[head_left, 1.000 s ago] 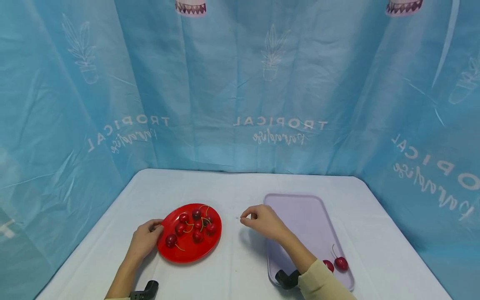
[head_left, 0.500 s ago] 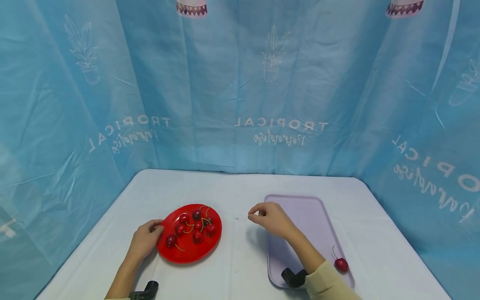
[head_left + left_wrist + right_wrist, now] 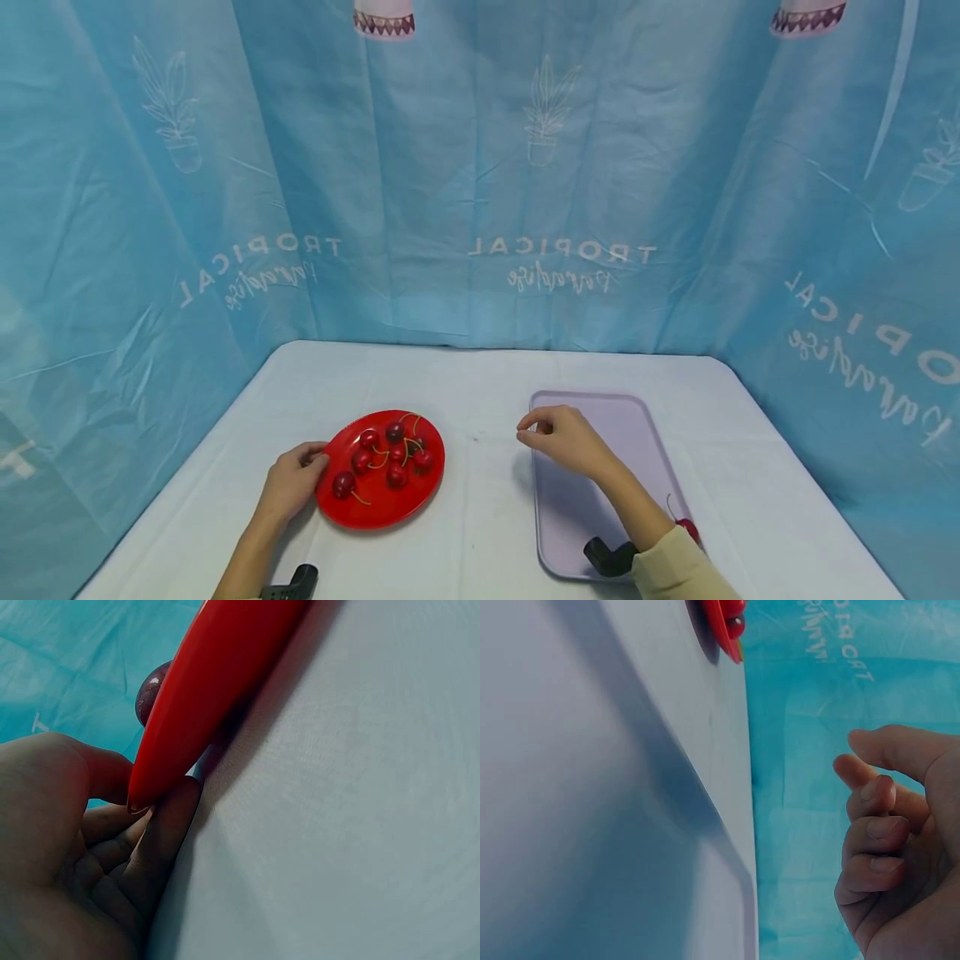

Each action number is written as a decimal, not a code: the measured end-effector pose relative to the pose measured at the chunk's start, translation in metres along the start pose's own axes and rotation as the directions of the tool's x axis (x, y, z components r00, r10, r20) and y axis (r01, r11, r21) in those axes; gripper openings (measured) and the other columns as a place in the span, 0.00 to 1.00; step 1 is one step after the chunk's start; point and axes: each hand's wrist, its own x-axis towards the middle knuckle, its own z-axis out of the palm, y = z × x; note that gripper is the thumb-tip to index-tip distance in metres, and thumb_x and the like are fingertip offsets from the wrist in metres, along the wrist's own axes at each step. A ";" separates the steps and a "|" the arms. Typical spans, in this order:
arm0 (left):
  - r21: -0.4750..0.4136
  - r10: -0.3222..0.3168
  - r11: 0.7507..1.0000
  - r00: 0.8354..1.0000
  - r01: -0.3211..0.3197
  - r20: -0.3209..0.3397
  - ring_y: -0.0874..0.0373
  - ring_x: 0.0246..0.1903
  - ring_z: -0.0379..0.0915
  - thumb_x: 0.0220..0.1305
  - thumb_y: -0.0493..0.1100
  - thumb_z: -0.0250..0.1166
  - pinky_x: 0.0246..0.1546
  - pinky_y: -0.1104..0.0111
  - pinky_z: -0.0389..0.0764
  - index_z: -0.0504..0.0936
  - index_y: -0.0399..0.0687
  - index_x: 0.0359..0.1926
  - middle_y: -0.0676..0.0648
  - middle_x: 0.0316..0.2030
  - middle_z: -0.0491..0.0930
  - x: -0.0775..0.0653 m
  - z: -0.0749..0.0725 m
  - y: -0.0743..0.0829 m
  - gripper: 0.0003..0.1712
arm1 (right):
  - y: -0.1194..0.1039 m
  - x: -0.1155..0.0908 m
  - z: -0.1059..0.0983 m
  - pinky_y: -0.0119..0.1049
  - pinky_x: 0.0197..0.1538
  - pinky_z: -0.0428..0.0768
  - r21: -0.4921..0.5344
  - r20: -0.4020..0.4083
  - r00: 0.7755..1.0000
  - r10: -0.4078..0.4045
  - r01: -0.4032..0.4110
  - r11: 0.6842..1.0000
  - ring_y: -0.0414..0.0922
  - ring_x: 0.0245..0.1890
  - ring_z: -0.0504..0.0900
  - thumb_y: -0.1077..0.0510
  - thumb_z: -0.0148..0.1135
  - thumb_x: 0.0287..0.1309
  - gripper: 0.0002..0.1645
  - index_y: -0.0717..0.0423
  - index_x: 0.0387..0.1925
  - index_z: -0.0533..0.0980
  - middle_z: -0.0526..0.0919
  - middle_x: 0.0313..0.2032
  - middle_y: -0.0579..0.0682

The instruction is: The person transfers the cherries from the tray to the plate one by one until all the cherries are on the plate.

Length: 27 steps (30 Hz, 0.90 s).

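Observation:
My left hand (image 3: 292, 479) grips the left rim of a round red plate (image 3: 375, 512), thumb on top and fingers beneath in the left wrist view. Several dark red cherries with green stems lie on the plate, one cherry (image 3: 343, 484) near its left side. Above the left edge of a lilac tray (image 3: 600, 408) is my right hand (image 3: 566, 437). Its fingers are loosely curled and hold nothing; thumb tip (image 3: 864, 740) and index finger stand slightly apart in the right wrist view. Another cherry (image 3: 687, 528) lies at the tray's near right corner, partly hidden by my sleeve.
A white cloth (image 3: 465, 379) covers the table, whose far edge meets a blue printed curtain (image 3: 480, 192). The curtain also encloses both sides. Between plate and tray runs a strip of white cloth.
My right hand has moved rightward, from the cloth between plate and tray to over the tray's left edge. My sleeve now covers more of the tray's near right corner. The left hand stays put.

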 end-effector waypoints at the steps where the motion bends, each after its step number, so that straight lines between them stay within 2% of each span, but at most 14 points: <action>1: 0.003 -0.002 1.000 1.000 0.002 0.000 0.41 0.47 0.72 0.66 0.41 0.55 0.47 0.52 0.79 0.74 0.32 0.57 0.35 0.46 0.78 0.000 0.000 0.000 0.22 | 0.001 -0.001 -0.002 0.34 0.21 0.69 0.001 -0.002 1.000 0.002 -0.002 1.000 0.40 0.17 0.69 0.52 0.65 0.57 0.06 0.47 0.36 0.84 0.74 0.18 0.43; 17: 0.005 0.003 1.000 1.000 -0.003 -0.004 0.42 0.47 0.73 0.67 0.41 0.54 0.47 0.52 0.79 0.74 0.32 0.57 0.35 0.47 0.78 -0.002 -0.001 -0.001 0.22 | 0.016 -0.009 -0.021 0.36 0.24 0.72 -0.004 -0.006 1.000 0.021 -0.021 1.000 0.43 0.21 0.72 0.53 0.67 0.56 0.10 0.53 0.38 0.84 0.75 0.20 0.45; 27: 0.002 0.019 1.000 1.000 -0.019 -0.009 0.43 0.46 0.74 0.67 0.40 0.53 0.46 0.54 0.80 0.75 0.32 0.56 0.35 0.46 0.78 0.000 0.001 0.000 0.21 | 0.028 -0.017 -0.035 0.35 0.23 0.71 -0.028 -0.030 0.998 0.047 -0.048 0.998 0.42 0.21 0.72 0.53 0.67 0.56 0.10 0.52 0.38 0.84 0.76 0.21 0.44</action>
